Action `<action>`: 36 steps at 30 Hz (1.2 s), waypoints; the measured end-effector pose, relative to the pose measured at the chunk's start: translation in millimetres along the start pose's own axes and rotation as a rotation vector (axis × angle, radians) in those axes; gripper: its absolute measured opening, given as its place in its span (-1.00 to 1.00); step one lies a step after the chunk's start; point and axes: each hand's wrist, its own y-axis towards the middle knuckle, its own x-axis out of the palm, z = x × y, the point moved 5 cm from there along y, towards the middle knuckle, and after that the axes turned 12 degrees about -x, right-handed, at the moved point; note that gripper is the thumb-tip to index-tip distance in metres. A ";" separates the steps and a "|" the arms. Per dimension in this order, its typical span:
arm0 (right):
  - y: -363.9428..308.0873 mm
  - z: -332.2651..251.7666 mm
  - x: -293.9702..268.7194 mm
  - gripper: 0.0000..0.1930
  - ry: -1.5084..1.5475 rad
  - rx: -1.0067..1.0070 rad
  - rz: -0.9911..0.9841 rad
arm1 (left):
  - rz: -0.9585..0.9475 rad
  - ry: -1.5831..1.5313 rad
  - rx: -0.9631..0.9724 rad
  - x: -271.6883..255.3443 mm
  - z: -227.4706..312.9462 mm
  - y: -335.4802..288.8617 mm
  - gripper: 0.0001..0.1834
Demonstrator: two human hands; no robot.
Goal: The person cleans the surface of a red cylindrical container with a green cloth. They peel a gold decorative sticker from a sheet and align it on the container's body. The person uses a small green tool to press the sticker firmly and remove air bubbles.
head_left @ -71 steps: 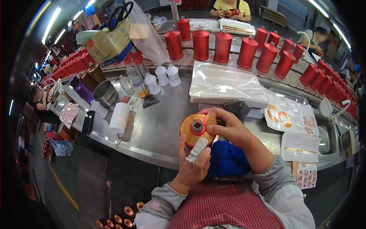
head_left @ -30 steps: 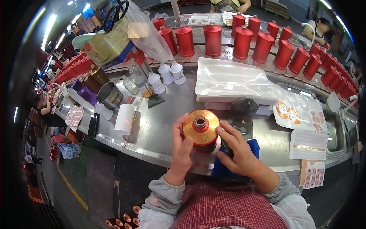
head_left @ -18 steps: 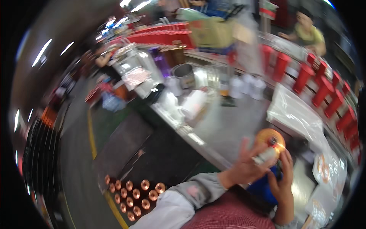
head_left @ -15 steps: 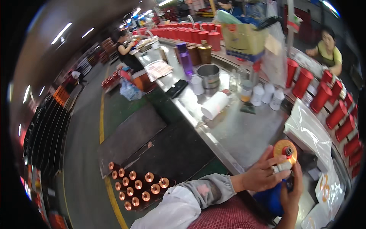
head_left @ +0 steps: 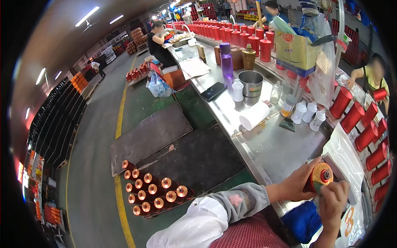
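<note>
My left hand (head_left: pixel 294 182) is wrapped round a red bottle (head_left: pixel 309 185) with a gold-coloured shoulder and a small dark neck, its top tilted toward me. Closed fingers of my right hand (head_left: pixel 335 201) press at the lower right edge of that shoulder; whatever they pinch is hidden. Below both hands lies a crumpled blue cloth (head_left: pixel 304 221). A box under clear plastic wrap (head_left: pixel 342 159) stands just beyond my right hand.
The metal worktable (head_left: pixel 273 151) carries small white bottles (head_left: pixel 298 112), a white roll (head_left: pixel 254 115), a steel pot (head_left: pixel 250 84), a phone (head_left: pixel 214 91) and a purple bottle (head_left: pixel 226 62). Red bottles (head_left: pixel 366 135) line the right side. Dark bottles (head_left: pixel 153 189) stand on the floor, left. Co-workers sit beyond.
A small white object at my left fingers has gone from sight. My left hand now grips the bottle's side, and my right hand has risen to its shoulder. The view has shifted.
</note>
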 end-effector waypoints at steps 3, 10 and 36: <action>-5.1 -8.9 1.0 -0.75 0.168 -0.067 -0.015 | -0.018 -0.010 0.015 0.6 -2.0 1.3 0.19; -16.1 -8.7 0.3 -0.71 0.264 -0.051 -0.031 | -0.053 -0.028 0.045 -2.7 3.2 1.8 0.20; -83.8 110.3 37.3 -0.69 0.480 0.844 0.396 | -0.079 -0.139 -0.140 7.0 3.1 16.7 0.18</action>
